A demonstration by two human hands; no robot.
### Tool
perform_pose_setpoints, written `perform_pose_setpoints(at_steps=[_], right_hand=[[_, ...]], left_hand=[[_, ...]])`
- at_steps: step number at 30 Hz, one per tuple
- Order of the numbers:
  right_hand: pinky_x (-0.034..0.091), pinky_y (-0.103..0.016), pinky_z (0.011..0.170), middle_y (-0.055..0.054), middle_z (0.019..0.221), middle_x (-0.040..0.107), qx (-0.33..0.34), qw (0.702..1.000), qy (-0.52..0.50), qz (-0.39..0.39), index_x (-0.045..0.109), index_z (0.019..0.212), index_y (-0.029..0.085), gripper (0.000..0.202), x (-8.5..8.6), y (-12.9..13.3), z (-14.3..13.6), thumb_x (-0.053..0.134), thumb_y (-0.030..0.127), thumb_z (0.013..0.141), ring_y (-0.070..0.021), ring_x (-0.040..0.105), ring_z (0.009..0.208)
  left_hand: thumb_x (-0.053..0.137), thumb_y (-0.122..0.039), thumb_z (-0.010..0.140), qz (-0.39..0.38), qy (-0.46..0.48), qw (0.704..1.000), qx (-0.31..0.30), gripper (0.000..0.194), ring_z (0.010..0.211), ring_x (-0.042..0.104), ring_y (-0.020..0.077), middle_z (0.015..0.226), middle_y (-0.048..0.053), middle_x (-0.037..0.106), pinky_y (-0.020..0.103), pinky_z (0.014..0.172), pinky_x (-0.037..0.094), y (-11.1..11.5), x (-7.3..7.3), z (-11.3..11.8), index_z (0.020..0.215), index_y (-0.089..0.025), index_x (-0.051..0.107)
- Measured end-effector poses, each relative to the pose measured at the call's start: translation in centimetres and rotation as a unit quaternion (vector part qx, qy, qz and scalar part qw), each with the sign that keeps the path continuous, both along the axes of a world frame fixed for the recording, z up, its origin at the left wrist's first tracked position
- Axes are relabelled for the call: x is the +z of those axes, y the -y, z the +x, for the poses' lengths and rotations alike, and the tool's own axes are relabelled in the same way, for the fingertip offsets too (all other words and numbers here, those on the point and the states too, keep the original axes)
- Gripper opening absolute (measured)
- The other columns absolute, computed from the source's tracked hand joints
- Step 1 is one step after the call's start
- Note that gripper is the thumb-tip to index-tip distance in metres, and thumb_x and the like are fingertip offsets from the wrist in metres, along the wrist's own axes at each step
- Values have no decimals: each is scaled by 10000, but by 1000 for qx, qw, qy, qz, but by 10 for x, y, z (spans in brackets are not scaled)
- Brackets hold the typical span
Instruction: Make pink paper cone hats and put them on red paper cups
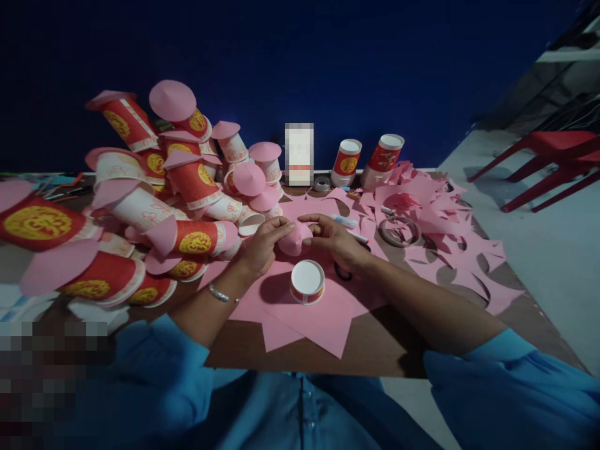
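Note:
A small pink paper cone [294, 241] is held up between both my hands, above the table. My left hand [268, 245] pinches its left side between thumb and fingers. On the other side, my right hand [332, 239] grips the cone's right edge with bent fingers. Just below and nearer to me, a paper cup [307, 282] stands upside down, its white base facing up. Pink paper sheets [304, 325] lie spread under the cup. Close to my right hand are a glue stick [344, 221] and black-handled scissors [342, 271], partly hidden.
Many red and white paper cups [194, 181] topped with pink cones are heaped on the left. Pink paper scraps [422, 200] and a tape roll [400, 231] lie to the right. Two stacks of cups [347, 164] stand at the back. A red stool [553, 156] is beyond the table.

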State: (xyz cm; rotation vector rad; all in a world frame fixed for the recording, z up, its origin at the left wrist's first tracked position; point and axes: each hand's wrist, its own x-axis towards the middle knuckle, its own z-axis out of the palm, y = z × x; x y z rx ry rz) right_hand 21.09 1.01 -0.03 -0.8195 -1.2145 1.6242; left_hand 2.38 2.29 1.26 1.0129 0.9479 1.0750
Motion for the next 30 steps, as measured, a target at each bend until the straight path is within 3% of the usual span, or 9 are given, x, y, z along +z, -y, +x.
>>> perform_pose_setpoints(at_steps=[6, 10, 16, 19, 22, 25, 28, 30], right_hand=[[488, -282, 719, 64, 782, 621, 6, 1000, 0, -11, 631, 1210, 238, 540, 3, 1, 0, 854, 220, 719, -136, 624, 742], [471, -273, 689, 79, 741, 584, -8, 1000, -6, -12, 650, 1199, 234, 513, 5, 2, -1, 860, 251, 731, -116, 581, 685], [514, -292, 731, 51, 775, 677, -8, 1000, -25, -10, 652, 1178, 228, 516, 4, 1, -1, 887, 311, 725, -136, 640, 724], [524, -285, 716, 63, 774, 658, -26, 999, -33, 2, 665, 1161, 247, 517, 4, -1, 0, 896, 302, 702, -128, 635, 704], [543, -290, 728, 55, 830, 655, -93, 994, -36, 51, 653, 1190, 278, 508, 5, -5, 3, 878, 312, 736, -135, 639, 748], [573, -324, 801, 27, 915, 682, -144, 981, -11, 132, 647, 1215, 291, 474, 7, -8, 8, 853, 301, 788, -162, 661, 842], [583, -371, 884, -14, 1034, 716, -174, 955, 52, 236, 670, 1221, 295, 385, 9, -7, 12, 800, 260, 861, -192, 680, 953], [570, -408, 951, -32, 1083, 735, -185, 916, 121, 334, 705, 1180, 298, 283, 10, -5, 13, 753, 224, 911, -212, 676, 1039]], left_hand=[[891, -440, 650, 9, -4, 1000, 12, 362, 706, 481, 123, 707, -19, 575, 253, 664, 398, 0, 1, 1, 689, -184, 637], [877, -444, 686, 23, -20, 999, -15, 367, 664, 474, 111, 696, -24, 578, 247, 618, 385, 2, 3, 0, 701, -181, 622], [885, -436, 701, 38, -35, 997, -50, 361, 680, 537, 122, 723, -18, 609, 269, 650, 440, 3, 4, 2, 732, -180, 634], [880, -470, 719, 49, -6, 999, -19, 364, 700, 534, 121, 752, -22, 608, 263, 659, 442, 2, 1, 2, 791, -188, 661], [846, -517, 768, 58, 30, 997, 39, 371, 749, 569, 129, 804, -17, 626, 261, 692, 470, -1, -1, 1, 893, -206, 686], [842, -543, 781, 46, 65, 995, 56, 401, 758, 615, 133, 865, 1, 664, 272, 699, 510, -4, -2, -2, 928, -206, 684], [823, -597, 788, -19, 102, 995, 11, 445, 698, 638, 141, 883, 31, 711, 276, 623, 510, -5, -2, -4, 908, -193, 679], [775, -676, 797, -86, 107, 989, -46, 511, 653, 644, 161, 832, 65, 732, 281, 562, 489, -5, -2, -5, 855, -178, 674]])
